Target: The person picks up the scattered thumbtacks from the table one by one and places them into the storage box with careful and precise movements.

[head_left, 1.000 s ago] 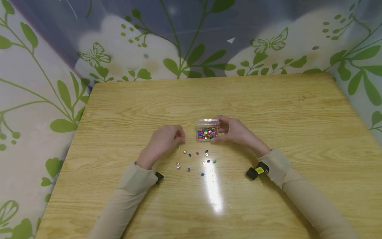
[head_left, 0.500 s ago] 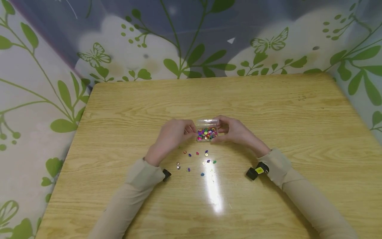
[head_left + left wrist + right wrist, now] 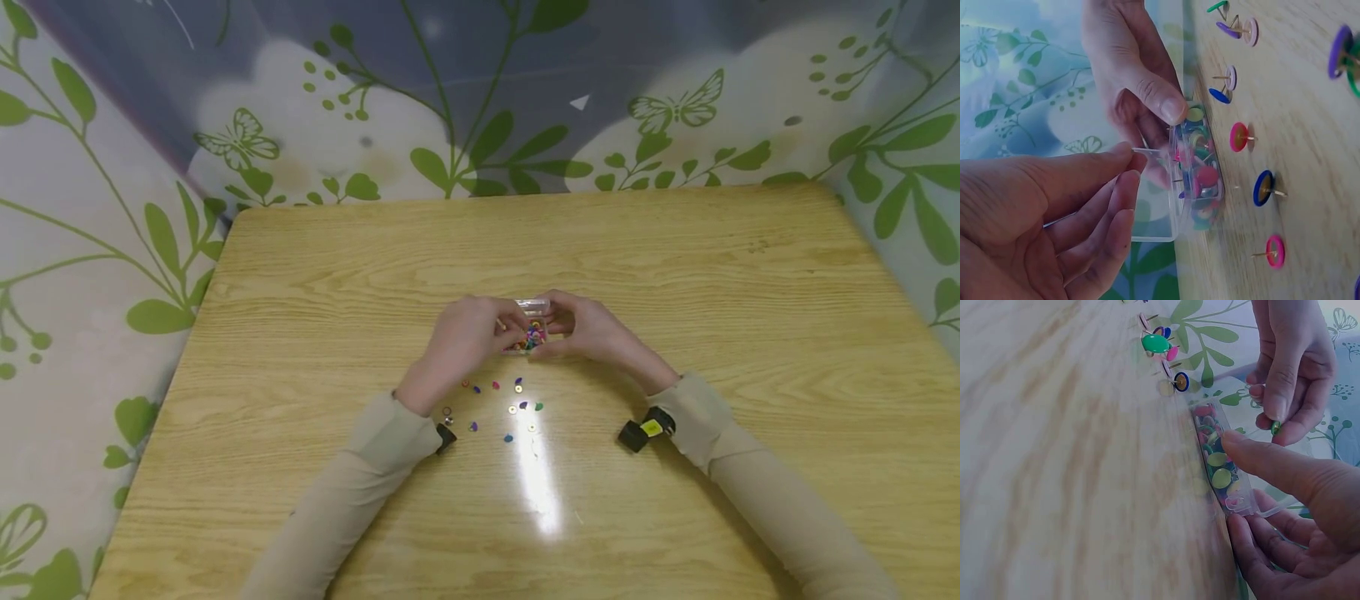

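Note:
A small clear plastic box point(image 3: 532, 306) with its lid up holds many colourful thumbtacks point(image 3: 1217, 459). My right hand point(image 3: 592, 331) grips the box at its right end, thumb on the front side and fingers behind. Above the open box, my left hand point(image 3: 467, 333) pinches a green thumbtack point(image 3: 1275, 427) between thumb and forefinger. In the left wrist view its metal pin points toward the box. The left hand covers the left part of the box in the head view.
Loose thumbtacks lie on the wooden table in front of the box, among them a blue one point(image 3: 508, 437), a green one point(image 3: 539, 407) and a pink one point(image 3: 1239, 136). A leaf-patterned wall covering point(image 3: 525, 167) stands behind the table.
My left hand has moved right and slightly away from me, from the loose thumbtacks to above the box. The right hand and the box have stayed in place.

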A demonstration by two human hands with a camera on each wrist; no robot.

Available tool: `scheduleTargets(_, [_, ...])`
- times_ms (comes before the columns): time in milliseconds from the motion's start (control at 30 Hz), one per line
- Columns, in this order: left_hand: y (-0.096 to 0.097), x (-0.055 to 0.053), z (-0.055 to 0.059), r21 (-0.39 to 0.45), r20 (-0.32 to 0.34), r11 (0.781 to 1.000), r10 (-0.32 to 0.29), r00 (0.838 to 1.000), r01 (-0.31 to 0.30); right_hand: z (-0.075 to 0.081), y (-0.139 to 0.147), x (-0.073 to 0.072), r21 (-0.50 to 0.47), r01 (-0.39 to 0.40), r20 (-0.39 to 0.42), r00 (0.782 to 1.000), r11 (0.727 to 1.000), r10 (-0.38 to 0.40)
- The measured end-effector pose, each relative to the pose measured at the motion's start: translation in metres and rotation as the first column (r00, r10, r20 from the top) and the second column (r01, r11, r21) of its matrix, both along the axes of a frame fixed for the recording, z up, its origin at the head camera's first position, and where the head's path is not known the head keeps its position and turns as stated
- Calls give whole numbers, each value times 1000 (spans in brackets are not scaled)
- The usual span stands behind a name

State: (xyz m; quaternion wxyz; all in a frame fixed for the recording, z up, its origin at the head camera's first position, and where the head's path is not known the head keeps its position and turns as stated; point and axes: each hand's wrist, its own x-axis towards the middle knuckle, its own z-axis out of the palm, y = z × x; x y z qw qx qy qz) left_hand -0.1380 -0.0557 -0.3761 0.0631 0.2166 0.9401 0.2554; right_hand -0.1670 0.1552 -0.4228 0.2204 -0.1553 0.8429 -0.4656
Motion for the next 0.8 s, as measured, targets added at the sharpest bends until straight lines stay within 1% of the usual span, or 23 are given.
scheduleTargets(300, [2,1,-2,0,-48,1000,20,999,-20,0,0,0,1,1,0,1000,1000,-1])
scheduleTargets(400, [2,1,-3,-2,-55,1000,26,998,-26,0,0,1,-4,-2,-1,1000,1000,2])
scheduleTargets(500, [0,1,-2,-3,-46,999,38,998,-38,0,-1,2,-11,-4,-2,1000,1000,4])
scheduleTargets(600, [-5,2,0,0,-18,998,63,998,-63,0,-1,2,-12,-2,-4,1000,1000,2])
scheduleTargets(700, [-16,3,3,9,18,996,91,996,-91,-1,-1,2,-4,4,-3,1000,1000,-4])
scheduleTargets(800, [-32,5,6,13,41,993,115,993,-116,-1,-1,1,4,6,1,1000,1000,-6])
